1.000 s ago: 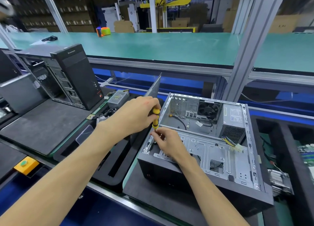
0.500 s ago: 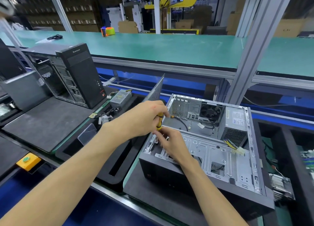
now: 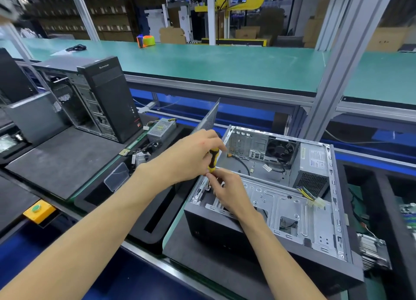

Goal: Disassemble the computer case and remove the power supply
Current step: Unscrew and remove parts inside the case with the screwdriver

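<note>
Case holds power supply; left hand grips screwdriver, right hand pinches its shaft.

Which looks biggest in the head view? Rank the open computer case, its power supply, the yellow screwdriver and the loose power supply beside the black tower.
1. Open computer case.
2. Its power supply.
3. Loose power supply, though it lies farther away, so the true order of 2 and 3 is unsure.
4. Yellow screwdriver, partly hidden by the left hand.

Your computer case lies on its side on a dark mat, open face up, its bare silver interior showing. The grey power supply sits in the far right corner (vent grille facing you), with yellow-and-black cables trailing onto the metal floor.
</note>
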Tool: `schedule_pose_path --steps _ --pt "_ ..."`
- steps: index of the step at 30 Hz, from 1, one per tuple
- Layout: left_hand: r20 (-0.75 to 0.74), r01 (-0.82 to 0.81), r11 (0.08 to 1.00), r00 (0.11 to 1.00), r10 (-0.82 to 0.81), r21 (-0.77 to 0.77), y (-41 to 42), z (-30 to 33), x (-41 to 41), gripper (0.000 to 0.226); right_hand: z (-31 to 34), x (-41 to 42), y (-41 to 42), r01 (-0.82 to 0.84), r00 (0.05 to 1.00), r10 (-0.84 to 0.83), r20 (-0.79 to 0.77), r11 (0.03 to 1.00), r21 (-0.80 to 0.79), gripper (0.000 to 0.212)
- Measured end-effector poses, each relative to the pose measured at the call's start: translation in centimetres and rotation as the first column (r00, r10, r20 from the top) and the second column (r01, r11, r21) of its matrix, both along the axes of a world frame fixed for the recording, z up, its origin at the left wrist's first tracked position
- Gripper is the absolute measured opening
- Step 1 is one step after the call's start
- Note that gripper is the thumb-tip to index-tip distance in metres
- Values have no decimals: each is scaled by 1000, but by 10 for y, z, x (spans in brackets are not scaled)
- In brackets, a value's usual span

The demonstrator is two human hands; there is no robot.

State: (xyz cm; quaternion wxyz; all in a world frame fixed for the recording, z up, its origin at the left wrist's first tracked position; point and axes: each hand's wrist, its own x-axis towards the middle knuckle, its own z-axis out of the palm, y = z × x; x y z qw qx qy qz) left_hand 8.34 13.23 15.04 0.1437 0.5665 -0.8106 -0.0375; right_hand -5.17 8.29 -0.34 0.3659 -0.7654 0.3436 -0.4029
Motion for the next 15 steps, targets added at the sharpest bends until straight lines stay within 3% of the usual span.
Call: schedule_pose_path --steps 2,6,8,12,15 --pt "67 -117 990 990 123 -84 -4 1 0 14 -1 0 0 -7 1000 7 -12 1000 -5 17" --pt "253 -293 930 904 345 -222 -8 -6 -9 46 0 0 1 -7 1000 6 -17 1000 -15 13" --pt "203 -275 928 923 328 -249 -7 -9 -12 46 0 0 2 13 1000 -13 -3 1000 -27 18" --pt "-50 -43 999 998 44 23 -2 -4 -5 21 1 -2 3 20 1000 -21 -7 999 -39 22" --pt "-14 -85 996 996 86 35 -5 -2 -3 15 4 -2 5 2 999 -5 -51 998 -67 17"
